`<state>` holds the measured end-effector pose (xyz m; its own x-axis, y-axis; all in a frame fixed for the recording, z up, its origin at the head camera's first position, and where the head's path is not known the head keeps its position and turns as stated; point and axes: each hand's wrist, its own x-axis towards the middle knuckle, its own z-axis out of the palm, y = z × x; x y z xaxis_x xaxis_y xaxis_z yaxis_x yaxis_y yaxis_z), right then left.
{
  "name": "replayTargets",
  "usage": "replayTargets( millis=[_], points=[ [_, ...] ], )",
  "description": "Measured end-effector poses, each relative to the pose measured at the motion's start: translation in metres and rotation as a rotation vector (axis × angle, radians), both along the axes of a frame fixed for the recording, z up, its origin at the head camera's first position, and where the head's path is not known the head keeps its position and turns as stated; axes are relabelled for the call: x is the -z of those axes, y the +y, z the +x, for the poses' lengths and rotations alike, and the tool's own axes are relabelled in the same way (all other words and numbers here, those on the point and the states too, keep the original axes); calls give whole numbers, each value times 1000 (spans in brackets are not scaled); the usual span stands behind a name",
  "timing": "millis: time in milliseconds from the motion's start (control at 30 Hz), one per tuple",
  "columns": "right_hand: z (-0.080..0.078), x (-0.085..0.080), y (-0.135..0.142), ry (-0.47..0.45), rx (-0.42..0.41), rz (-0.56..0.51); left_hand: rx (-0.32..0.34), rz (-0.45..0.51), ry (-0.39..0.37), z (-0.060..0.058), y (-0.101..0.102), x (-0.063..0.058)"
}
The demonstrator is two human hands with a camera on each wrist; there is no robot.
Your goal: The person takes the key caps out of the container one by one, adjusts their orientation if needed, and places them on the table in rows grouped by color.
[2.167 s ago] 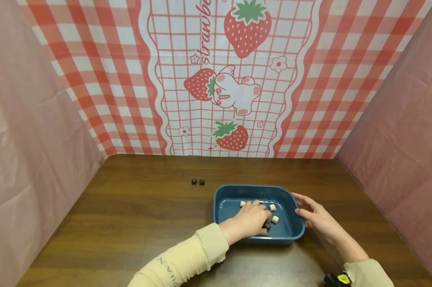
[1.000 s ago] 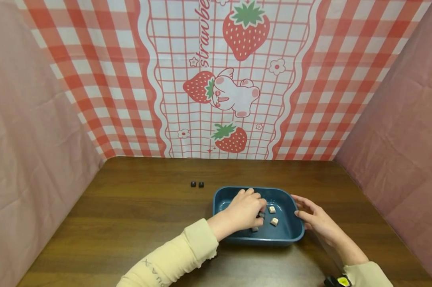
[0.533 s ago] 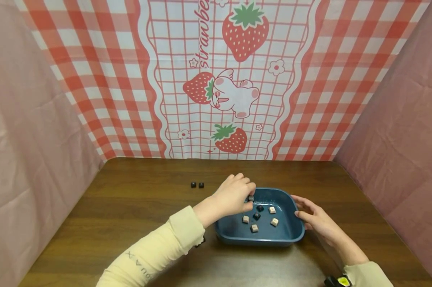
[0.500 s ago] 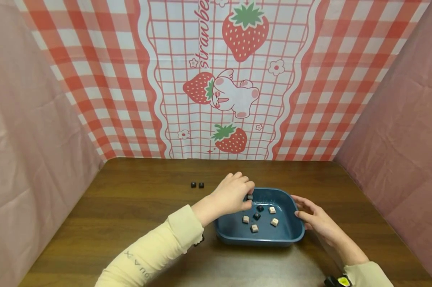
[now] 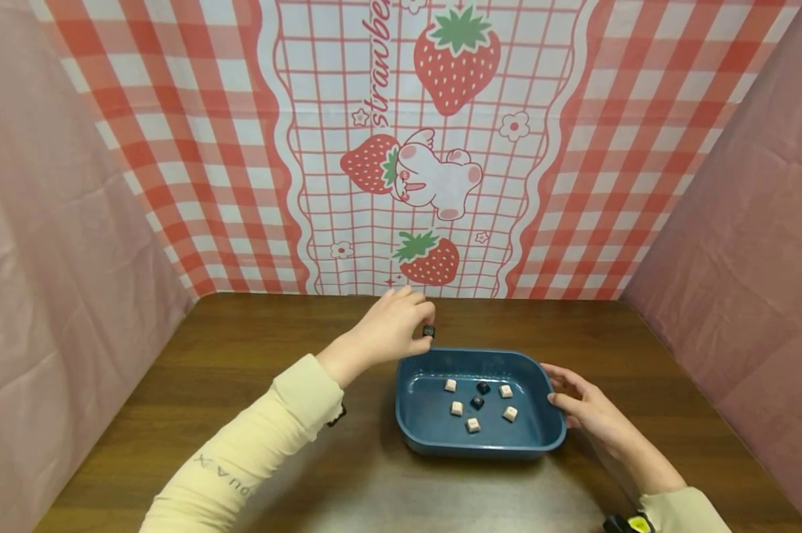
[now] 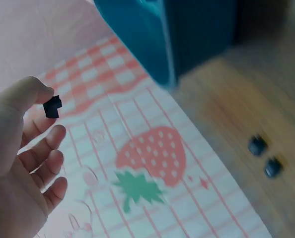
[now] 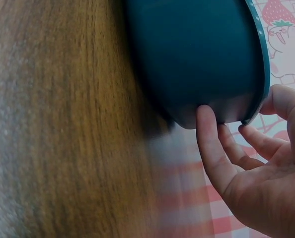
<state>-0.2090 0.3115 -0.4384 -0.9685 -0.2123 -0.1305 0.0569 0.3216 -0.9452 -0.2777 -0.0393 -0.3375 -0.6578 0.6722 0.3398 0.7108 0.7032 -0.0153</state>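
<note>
My left hand [image 5: 386,327] pinches a black keycap [image 5: 429,331] between thumb and forefinger, above the far left rim of the blue tub [image 5: 480,449]. In the left wrist view, the other fingers [image 6: 48,161] curl loosely below that keycap [image 6: 52,106]. My right hand [image 5: 590,403] holds the tub's right end, thumb at the rim and fingertips against the outer wall [image 7: 197,64]. Inside the tub lie several white keycaps [image 5: 473,426] and two black ones [image 5: 477,402]. Two black keycaps [image 6: 273,167] sit side by side on the table, hidden behind my left hand in the head view.
The brown wooden table [image 5: 241,333] stretches left of the tub and in front of it. A red checked strawberry cloth [image 5: 440,185] hangs along the back edge. Pink curtains [image 5: 740,192] close off both sides.
My left hand picked the black keycap out of the tub and moved up and left over the rim with it. More keypads of keycaps inside now show. My right hand stays at the tub's end.
</note>
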Motion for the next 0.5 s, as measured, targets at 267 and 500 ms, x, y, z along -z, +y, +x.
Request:
replayTargets(
  millis=[267, 500],
  points=[
    [-1, 0, 1, -4, -4, 3, -39, 47, -7, -17, -29, 5],
    [-1, 1, 0, -1, -13, -12, -99, 74, -38, -32, -54, 21]
  ],
)
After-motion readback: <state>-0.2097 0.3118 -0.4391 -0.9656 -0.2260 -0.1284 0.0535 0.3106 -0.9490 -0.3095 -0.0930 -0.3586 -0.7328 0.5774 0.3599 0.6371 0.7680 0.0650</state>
